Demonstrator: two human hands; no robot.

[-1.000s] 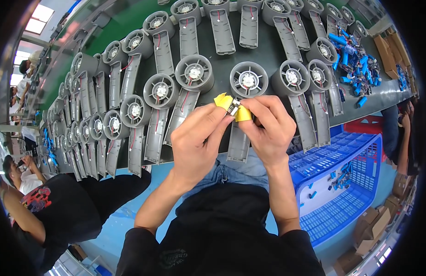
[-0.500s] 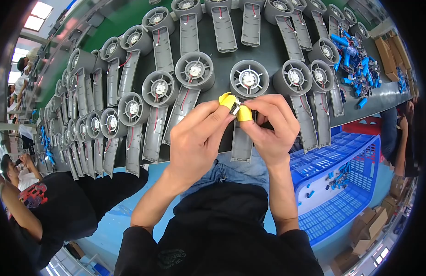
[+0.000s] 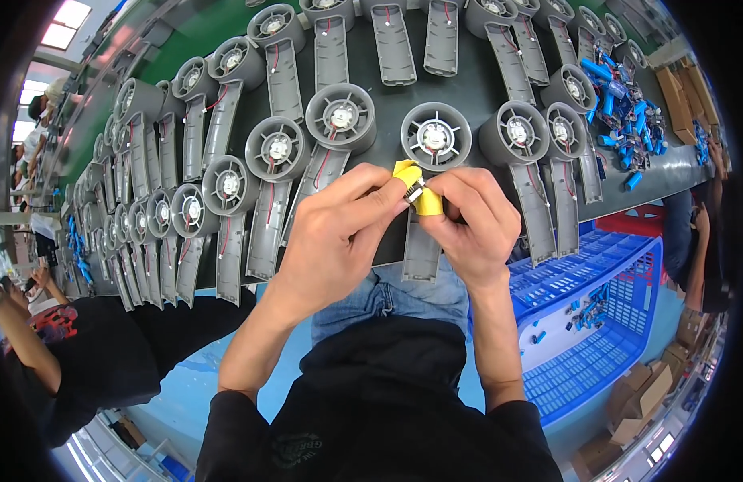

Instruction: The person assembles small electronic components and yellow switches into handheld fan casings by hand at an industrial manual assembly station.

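Both left hand (image 3: 331, 241) and right hand (image 3: 477, 229) have the grip pinched closed on one yellow-wrapped component (image 3: 417, 191) between their fingertips.

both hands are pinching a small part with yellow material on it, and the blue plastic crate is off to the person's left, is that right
Not quite: the blue plastic crate is off to the person's right, as the head view shows. The left hand and right hand are indeed pinching a small part with yellow material on it.

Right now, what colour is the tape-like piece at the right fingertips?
The piece is yellow, clearest in the head view.
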